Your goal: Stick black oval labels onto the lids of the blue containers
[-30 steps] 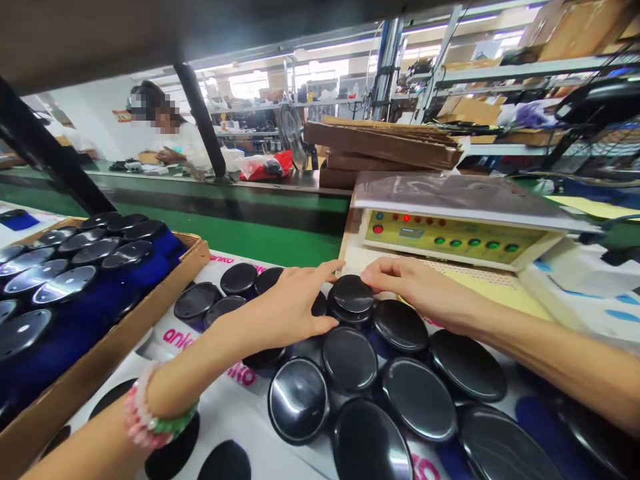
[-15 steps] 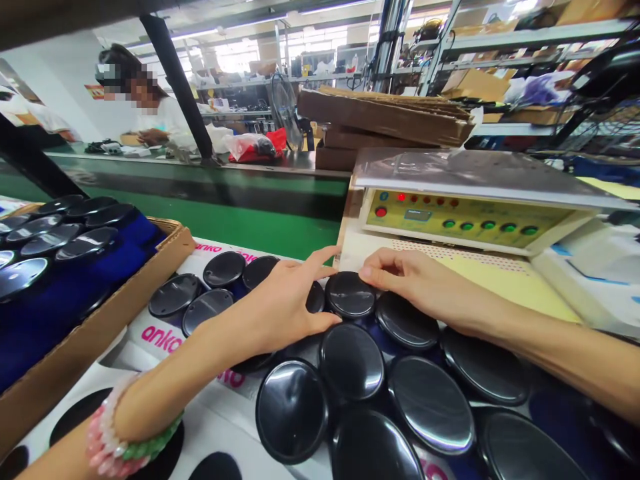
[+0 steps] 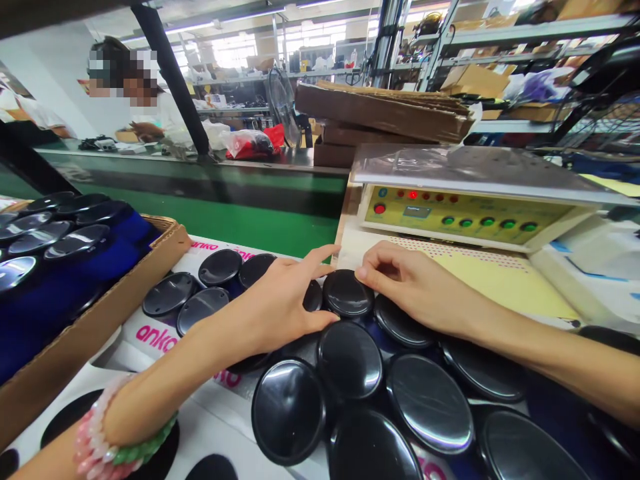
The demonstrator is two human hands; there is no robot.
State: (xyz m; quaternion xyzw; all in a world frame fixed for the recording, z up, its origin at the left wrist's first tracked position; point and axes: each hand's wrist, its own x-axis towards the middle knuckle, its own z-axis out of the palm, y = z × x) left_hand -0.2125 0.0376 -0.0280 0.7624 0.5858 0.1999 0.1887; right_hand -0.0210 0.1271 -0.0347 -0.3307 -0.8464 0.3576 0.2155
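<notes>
Wrist: a pink, white and green bead bracelet sits on the person's left forearm, nearest the camera
Near discs: glossy black round discs lie overlapping in rows on white printed card with pink "anko" lettering and round black cut-outs
Left hand: the left hand lies palm-down over the discs, fingers spread and loose, gripping nothing; the forefinger points along the far-left edge of one disc, the thumb rests at its near-left edge
Held disc: the far disc sits at the far end of the overlapping rows, between both hands, just in front of the machine's base
Right hand: the right hand comes in from the right, fingers curled down, tips touching the far-right rim of that same disc; a pinch is likely, but whether the disc is lifted I cannot tell
Left tray: a cardboard box lined with blue cloth holds more black discs, set just left of the card
Machine: a cream machine with a yellow control panel, red and green buttons, stands right behind the hands; a clear plastic sheet covers its top
Behind: flattened cardboard sheets are stacked past the machine, beside a green conveyor belt
Far: another person works at the far bench, near a red bag; metal shelving with boxes fills the right background
</notes>
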